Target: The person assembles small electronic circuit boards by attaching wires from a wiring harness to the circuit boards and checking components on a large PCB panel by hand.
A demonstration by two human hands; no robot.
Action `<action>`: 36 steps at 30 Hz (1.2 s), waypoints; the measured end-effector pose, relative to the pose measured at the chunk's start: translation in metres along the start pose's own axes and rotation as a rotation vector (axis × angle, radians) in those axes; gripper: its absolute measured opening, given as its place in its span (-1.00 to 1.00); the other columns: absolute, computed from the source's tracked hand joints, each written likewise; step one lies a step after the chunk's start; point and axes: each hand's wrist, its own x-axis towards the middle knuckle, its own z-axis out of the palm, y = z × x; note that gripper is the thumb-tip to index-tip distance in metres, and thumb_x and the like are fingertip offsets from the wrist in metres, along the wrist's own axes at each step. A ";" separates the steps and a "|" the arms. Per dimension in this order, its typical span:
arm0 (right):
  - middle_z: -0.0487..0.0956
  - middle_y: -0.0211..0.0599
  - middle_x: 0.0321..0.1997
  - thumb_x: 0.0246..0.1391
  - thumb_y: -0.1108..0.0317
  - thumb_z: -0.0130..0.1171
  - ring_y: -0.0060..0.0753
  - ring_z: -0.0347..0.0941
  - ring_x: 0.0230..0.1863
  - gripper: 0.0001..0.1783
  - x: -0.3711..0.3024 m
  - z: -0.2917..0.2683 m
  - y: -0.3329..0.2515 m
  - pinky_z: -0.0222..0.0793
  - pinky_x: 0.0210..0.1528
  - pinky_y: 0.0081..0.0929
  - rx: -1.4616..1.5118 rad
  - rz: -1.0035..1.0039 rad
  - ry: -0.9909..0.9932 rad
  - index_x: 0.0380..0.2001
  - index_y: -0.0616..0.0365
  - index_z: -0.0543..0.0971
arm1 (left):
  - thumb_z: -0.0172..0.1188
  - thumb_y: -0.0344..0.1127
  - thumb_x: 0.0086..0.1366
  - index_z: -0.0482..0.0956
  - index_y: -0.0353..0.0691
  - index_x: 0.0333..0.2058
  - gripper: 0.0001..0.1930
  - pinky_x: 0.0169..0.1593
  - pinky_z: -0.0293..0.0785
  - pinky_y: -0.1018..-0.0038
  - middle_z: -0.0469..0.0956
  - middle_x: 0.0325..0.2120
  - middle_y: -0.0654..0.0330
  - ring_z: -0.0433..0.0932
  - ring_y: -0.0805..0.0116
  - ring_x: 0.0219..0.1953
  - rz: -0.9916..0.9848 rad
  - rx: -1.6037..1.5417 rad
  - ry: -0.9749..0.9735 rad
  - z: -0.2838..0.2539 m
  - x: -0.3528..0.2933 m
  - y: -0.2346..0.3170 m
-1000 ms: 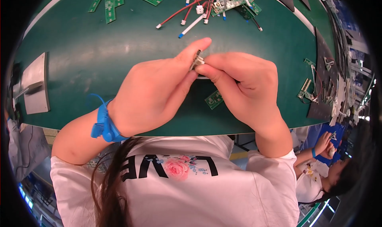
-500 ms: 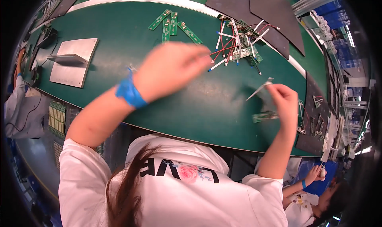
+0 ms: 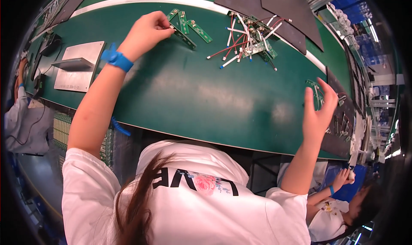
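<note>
My left hand [image 3: 150, 30], with a blue band at its wrist, pinches the end of a narrow green circuit board [image 3: 184, 37] at the far left of centre. Beside that board lie several like green circuit boards [image 3: 199, 31] on the green table mat [image 3: 206, 95]. Over at the right side, my right hand [image 3: 318, 110] is open, its thumb and fingers spread. Just beyond its fingers rests a green circuit board with white cable [image 3: 316, 92], partly hidden by them.
A heap of circuit boards with white, red and black cables [image 3: 253, 43] lies at the far middle. On the left stands a metal plate with an upright fin [image 3: 75, 67]. Dark sheets [image 3: 292, 13] lie at the far right. Another person [image 3: 339, 202] works at lower right.
My left hand has moved left to the loose boards and now pinches one. My right hand has moved right, let go of the cabled board and spread its fingers.
</note>
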 end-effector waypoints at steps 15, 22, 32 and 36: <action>0.49 -0.33 -0.49 0.27 0.17 -0.06 -0.63 0.33 -0.62 -0.68 -0.048 0.054 -0.123 0.22 -0.55 -0.70 1.665 0.734 -0.785 -0.11 0.21 0.36 | 0.20 -0.54 0.13 0.44 -0.30 -0.18 -0.74 -0.17 0.50 0.51 0.54 -0.34 0.14 0.58 0.37 -0.29 -0.008 -0.942 -0.176 0.025 -0.125 0.090; 0.44 -0.41 -0.61 0.26 0.17 -0.04 -0.69 0.23 -0.74 -0.70 -0.041 0.044 -0.108 0.14 -0.64 -0.72 1.531 0.894 -1.004 -0.37 0.20 0.45 | 0.29 -0.46 0.01 0.54 -0.21 -0.31 -0.79 -0.01 0.41 0.27 0.56 -0.38 0.23 0.53 0.17 -0.28 0.618 -0.253 -0.528 0.022 -0.104 0.075; 0.46 -0.38 -0.61 0.23 0.18 0.00 -0.70 0.23 -0.74 -0.71 -0.035 0.043 -0.102 0.17 -0.67 -0.67 1.139 0.667 -1.092 -0.36 0.21 0.47 | 0.22 -0.44 0.03 0.48 -0.22 -0.40 -0.87 -0.37 0.42 0.38 0.47 -0.58 0.16 0.45 0.17 -0.51 0.540 -0.246 -0.761 0.028 -0.094 0.084; 0.44 -0.28 -0.36 0.07 0.27 0.17 -0.47 0.32 -0.43 -0.78 0.003 0.083 -0.070 0.29 -0.38 -0.51 0.656 0.182 -0.281 -0.36 0.23 0.50 | 0.21 -0.44 0.05 0.46 -0.26 -0.38 -0.85 -0.44 0.42 0.42 0.48 -0.58 0.14 0.47 0.22 -0.53 0.403 -0.293 -0.726 0.030 -0.088 0.081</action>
